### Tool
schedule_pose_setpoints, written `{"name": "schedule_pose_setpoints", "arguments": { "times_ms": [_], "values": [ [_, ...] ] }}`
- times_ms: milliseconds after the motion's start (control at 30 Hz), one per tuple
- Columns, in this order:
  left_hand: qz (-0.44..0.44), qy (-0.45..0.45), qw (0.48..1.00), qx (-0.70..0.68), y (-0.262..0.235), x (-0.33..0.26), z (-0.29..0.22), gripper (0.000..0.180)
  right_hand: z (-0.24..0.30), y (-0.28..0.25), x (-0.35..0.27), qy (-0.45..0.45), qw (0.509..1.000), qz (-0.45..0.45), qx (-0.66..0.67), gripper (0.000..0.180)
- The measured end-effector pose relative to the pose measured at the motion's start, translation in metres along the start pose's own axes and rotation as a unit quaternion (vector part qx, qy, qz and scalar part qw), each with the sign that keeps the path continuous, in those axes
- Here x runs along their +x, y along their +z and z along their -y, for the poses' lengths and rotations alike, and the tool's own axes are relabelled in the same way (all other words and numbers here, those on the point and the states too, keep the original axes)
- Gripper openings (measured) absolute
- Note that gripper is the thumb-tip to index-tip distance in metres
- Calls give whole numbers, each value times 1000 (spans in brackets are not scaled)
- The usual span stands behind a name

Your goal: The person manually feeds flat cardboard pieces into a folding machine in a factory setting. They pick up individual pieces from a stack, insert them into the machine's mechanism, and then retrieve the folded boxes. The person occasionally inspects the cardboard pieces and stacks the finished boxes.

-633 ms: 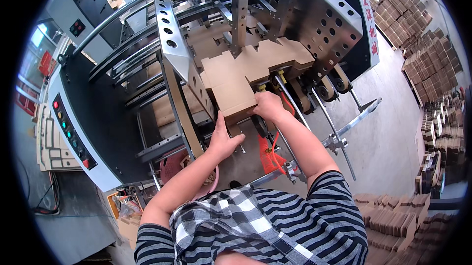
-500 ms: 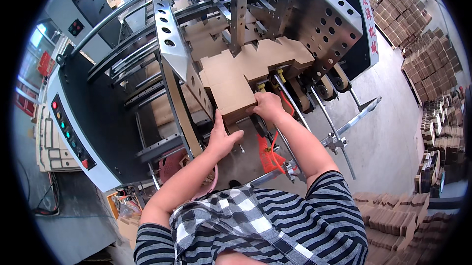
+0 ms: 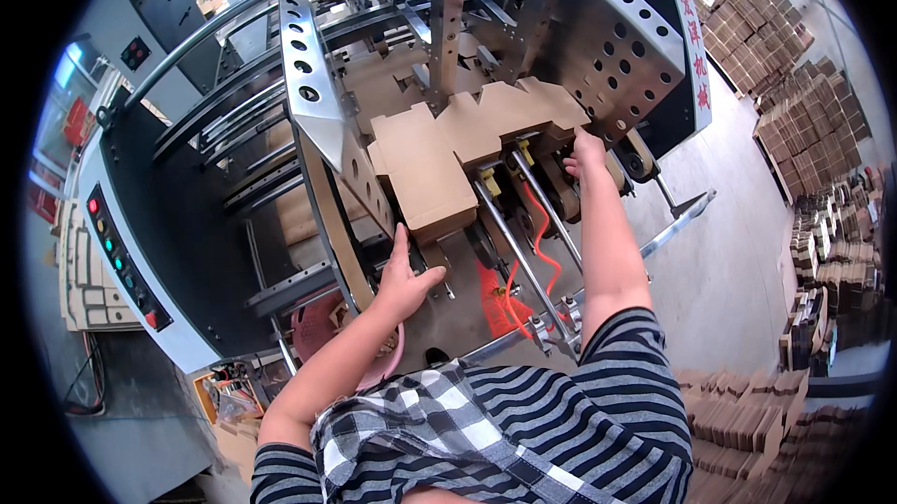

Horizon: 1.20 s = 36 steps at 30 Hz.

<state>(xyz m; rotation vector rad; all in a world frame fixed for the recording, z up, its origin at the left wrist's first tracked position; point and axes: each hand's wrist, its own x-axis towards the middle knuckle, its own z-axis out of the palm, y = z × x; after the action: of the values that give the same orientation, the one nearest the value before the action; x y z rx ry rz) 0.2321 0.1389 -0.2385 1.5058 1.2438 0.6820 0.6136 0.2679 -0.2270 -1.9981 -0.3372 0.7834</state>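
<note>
A stack of flat brown die-cut cardboard blanks (image 3: 432, 172) lies in the machine's feed bay, between two perforated metal side plates. By its near left corner is my left hand (image 3: 404, 289), with thumb and index finger spread apart and nothing held. The index fingertip points up alongside the stack and the left plate. At the stack's right end, my right hand (image 3: 586, 153) is closed, its fingers curled at the cardboard's front corner. Part of its grip is hidden under the edge.
Steel rods (image 3: 542, 196) and an orange air hose (image 3: 540, 247) run below the stack. A control panel with lit buttons (image 3: 121, 256) is on the left. A pink basket (image 3: 318, 325) stands beneath. Bundled cardboard (image 3: 808, 126) is piled at the right, with more blanks (image 3: 738, 411) near my right side.
My right hand has left the stack's near front corner and moved right and away from me to its right end. My left hand stays by the left corner. The view has shifted slightly.
</note>
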Motion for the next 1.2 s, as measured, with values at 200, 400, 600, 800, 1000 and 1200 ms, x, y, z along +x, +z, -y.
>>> {"name": "schedule_pose_setpoints", "arguments": {
  "times_ms": [200, 400, 600, 800, 1000, 1200],
  "values": [
    [-6, 17, 995, 102, 3, -21, -14, 65, 16, 35, 39, -5, 998, 26, -59, 46],
    [142, 85, 979, 118, 9, -7, -9, 55, 12, 32, 37, 21, 991, 62, -121, 48],
    [110, 30, 985, 128, 19, 27, 3, 63, 24, 15, 16, 36, 994, 72, -77, 52],
    [106, -10, 994, -2, 16, 32, -3, 55, 23, 10, 29, -4, 996, 76, -42, 47],
    [95, -7, 995, -27, 8, 29, -36, 48, 19, -5, 17, -30, 994, 69, -75, 40],
    [81, -23, 996, -35, -1, 30, -45, 47, 18, 16, -75, -86, 953, 266, -116, 20]
  ]
}}
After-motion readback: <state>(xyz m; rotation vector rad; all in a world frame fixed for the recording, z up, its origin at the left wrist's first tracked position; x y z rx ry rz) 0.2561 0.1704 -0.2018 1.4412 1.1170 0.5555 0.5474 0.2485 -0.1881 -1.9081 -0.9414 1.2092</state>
